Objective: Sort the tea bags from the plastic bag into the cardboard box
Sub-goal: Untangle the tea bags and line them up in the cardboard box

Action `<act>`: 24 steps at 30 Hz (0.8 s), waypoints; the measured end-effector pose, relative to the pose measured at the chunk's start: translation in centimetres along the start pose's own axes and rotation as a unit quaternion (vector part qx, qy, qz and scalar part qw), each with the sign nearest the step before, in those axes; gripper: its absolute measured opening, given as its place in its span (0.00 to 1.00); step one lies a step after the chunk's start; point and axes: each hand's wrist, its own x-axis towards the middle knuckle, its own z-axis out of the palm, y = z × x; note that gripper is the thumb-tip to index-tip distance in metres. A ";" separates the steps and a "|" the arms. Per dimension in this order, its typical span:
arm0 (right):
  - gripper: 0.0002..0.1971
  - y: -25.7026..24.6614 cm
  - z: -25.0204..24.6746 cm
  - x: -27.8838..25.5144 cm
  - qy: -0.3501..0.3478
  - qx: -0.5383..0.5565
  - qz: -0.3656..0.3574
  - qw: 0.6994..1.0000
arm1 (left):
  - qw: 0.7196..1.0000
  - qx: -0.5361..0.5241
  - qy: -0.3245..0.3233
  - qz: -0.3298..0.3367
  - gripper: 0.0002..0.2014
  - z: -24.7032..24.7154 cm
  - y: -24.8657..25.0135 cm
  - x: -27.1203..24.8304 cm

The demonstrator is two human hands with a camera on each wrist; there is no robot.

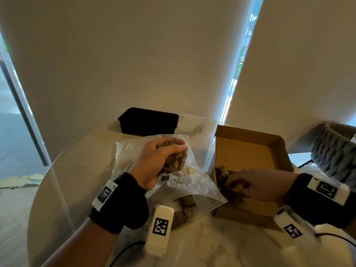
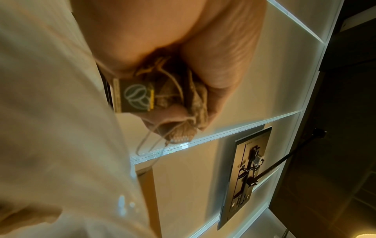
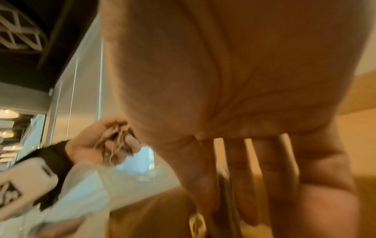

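left hand [image 1: 154, 162]: raised over the plastic bag, fingers curled tight round a bunch of tea bags [image 1: 174, 158]; strings and a dark paper tag with a leaf mark hang from the fist in the left wrist view [image 2: 134, 98].
right hand [image 1: 258, 185]: reaching inside the cardboard box, palm down, fingers pointing left at the tea bags there; in the right wrist view the fingers [image 3: 238, 173] are straight and slightly spread, something thin and blurred lies under them; cannot tell whether they pinch it.
plastic bag [image 1: 200, 182]: clear, crumpled, lying on the table between the hands, mouth toward the person; a few brown tea bags [image 1: 185, 211] lie at its near end.
cardboard box [image 1: 269, 149]: open, just right of the plastic bag, touching its edge; a small heap of tea bags [image 1: 223, 173] sits in its left near corner.
table [image 1: 81, 170]: pale, marbled, round-edged.
black tray [image 1: 148, 121]: at the far edge of the table, behind the plastic bag, apart from it.
grey chair [image 1: 335, 151]: quilted back, right of the box.
wrist bands: dark cuffs with white marker blocks on both arms.
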 end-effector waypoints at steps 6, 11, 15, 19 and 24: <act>0.22 0.2 1.4 -4.4 0.032 -0.067 -0.001 0.997 | 1.000 -0.010 -0.002 0.004 0.05 -0.1 0.0 0.2; 0.14 0.1 4.4 -4.4 0.106 -0.072 0.010 0.992 | 1.000 -0.001 -0.027 0.011 0.04 -0.5 -0.3 0.4; 0.13 0.7 4.7 -5.1 0.114 -0.073 0.018 0.991 | 1.000 0.012 -0.018 0.013 0.03 -0.6 -0.5 0.4; 0.15 0.2 4.4 -6.3 0.089 -0.062 0.023 0.994 | 0.999 0.005 -0.025 0.023 0.03 -0.7 -0.1 0.4; 0.12 -3.2 -0.6 -3.9 0.130 0.040 -0.027 0.990 | 0.999 -0.005 -0.033 0.041 0.05 -0.7 0.4 0.2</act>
